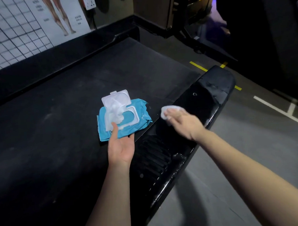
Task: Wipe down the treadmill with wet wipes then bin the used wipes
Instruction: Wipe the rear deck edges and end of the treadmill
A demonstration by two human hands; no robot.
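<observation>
— Two bare forearms reach in from the bottom edge. The right hand (183,123) presses a bunched white wet wipe (169,111) onto the treadmill's glossy black edge cover (212,98), fingers fairly flat, likely mid-wipe.

— And the other hand?

— The left hand (120,146), palm up, pinches the blue wipe pack (141,118) between thumb and fingers, probably steadying it on the belt (57,109) for the next pull. The pack's lid (117,100) stands open, with a wipe poking out. No bin is visible.
</observation>
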